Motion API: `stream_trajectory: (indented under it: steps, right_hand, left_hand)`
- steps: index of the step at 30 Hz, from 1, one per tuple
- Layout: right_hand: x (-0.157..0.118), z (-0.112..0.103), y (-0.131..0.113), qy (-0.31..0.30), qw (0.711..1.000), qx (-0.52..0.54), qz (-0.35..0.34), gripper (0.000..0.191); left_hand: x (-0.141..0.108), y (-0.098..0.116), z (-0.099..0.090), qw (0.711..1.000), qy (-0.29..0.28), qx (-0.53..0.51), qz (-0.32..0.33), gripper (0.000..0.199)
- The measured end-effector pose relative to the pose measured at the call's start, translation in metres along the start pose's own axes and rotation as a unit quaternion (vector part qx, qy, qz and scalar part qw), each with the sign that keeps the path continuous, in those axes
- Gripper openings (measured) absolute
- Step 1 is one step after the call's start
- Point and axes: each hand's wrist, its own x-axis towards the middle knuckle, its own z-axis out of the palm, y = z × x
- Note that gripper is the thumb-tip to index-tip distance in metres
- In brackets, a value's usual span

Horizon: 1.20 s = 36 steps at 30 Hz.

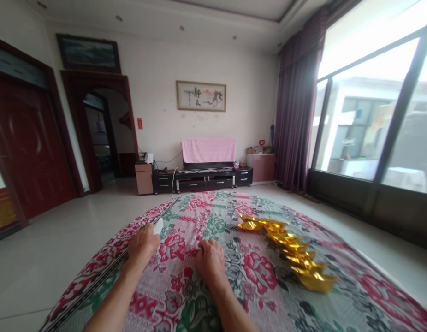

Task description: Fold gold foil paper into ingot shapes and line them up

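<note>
My left hand (143, 246) is at the left side of the flower-patterned cloth, its fingers curled. A small white piece of what looks like paper (158, 227) sticks out beside its fingertips, and the hand seems to grip it. To the right, my right hand (211, 260) rests low over the cloth with its fingers bent inward. Whatever it may hold is hidden by the fingers. Several shiny gold folded-foil ingots (315, 279) stand in a slanting row on the cloth, to the right of my right hand and apart from it.
The round table's patterned cloth (213, 210) spreads under both hands. Beyond it, a low black cabinet (206, 182) stands at the wall, with a pink cloth (209, 150) draped over something on it. A brown box-like stand (144, 180) is on its left. Large windows (358, 115) line the right.
</note>
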Motion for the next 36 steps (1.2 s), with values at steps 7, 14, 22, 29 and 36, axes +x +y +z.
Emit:
stream_trajectory:
  steps: [7,14,22,29,36]
  right_hand:
    - [-0.0011,0.0009,-0.001,0.012,1.0,0.026,0.011,0.02]
    - [-0.0004,0.0029,0.0014,0.012,0.999,0.032,0.011,0.02]
    - [-0.0002,0.002,0.0006,0.011,0.999,0.033,0.017,0.021]
    - [0.0007,0.0007,-0.0002,-0.001,0.999,0.031,0.025,0.019]
    - [0.0009,-0.0016,-0.001,0.002,0.999,0.033,0.027,0.02]
  left_hand:
    - [0.0095,-0.0074,-0.0057,0.998,-0.031,-0.032,-0.045,0.035]
    - [0.0022,-0.0017,-0.0069,0.999,-0.002,-0.032,-0.029,0.035]
    - [0.0049,-0.0016,-0.0052,1.0,-0.007,-0.026,-0.014,0.033]
    - [0.0063,-0.0027,-0.0084,0.999,-0.034,-0.021,-0.006,0.031]
    - [0.0113,-0.0082,-0.0042,0.998,-0.035,-0.048,-0.022,0.029]
